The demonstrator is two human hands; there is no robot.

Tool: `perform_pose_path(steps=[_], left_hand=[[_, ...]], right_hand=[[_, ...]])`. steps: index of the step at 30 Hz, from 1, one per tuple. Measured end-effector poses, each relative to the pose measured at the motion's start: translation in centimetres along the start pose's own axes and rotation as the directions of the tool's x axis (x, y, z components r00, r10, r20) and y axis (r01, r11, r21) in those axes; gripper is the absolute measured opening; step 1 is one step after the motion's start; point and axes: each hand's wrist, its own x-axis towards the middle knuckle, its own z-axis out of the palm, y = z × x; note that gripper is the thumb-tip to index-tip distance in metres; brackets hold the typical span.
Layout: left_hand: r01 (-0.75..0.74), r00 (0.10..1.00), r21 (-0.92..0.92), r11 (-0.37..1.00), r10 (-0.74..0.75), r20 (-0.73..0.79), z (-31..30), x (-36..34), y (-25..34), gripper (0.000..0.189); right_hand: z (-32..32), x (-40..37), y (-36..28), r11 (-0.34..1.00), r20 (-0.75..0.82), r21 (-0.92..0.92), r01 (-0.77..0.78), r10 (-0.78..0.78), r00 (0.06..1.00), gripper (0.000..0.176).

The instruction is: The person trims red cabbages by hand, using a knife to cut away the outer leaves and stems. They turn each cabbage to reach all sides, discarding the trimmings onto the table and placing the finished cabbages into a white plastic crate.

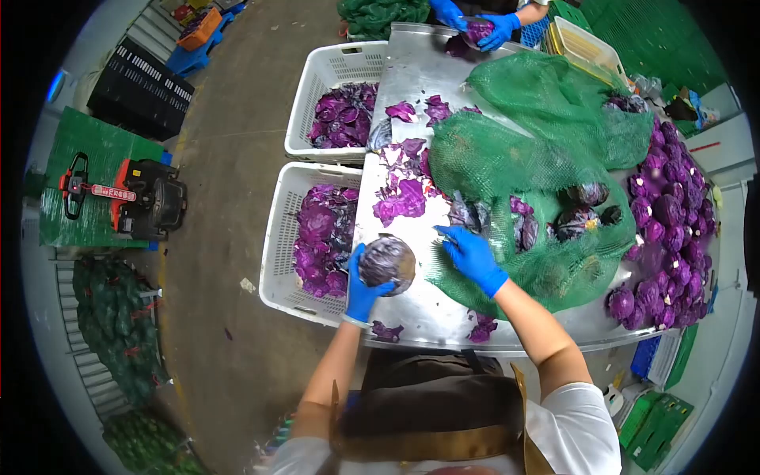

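Note:
My left hand (366,286), in a blue glove, grips a purple cabbage (387,266) from its left side and underneath, above the near left part of the metal table (419,318). To the right, my right hand (470,257), also gloved in blue, has its fingers stretched out and apart, and I make out nothing held in it. Its fingertips are close to dark loose cabbage leaves (467,212) and the edge of a green mesh bag (546,273). Several cabbages, among them a dark one (576,222), lie in and under the mesh.
White crates (273,265) of purple leaves stand along the table's left side. Trimmed leaves (402,201) litter the tabletop. Peeled cabbages (669,229) are piled at right. Across the table, a co-worker's blue-gloved hands (497,32) hold another cabbage. A pallet jack (146,198) stands left.

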Motion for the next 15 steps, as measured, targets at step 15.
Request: perform_pose_path(steps=[15], left_hand=[[-0.033, 0.993, 0.749, 0.662, -0.062, 0.098, 3.2, -7.5, 4.0, 0.118]], right_hand=[[3.2, -15.0, -2.3, 0.986, 0.180, 0.066, -0.156, 0.142, 0.973, 0.038]])
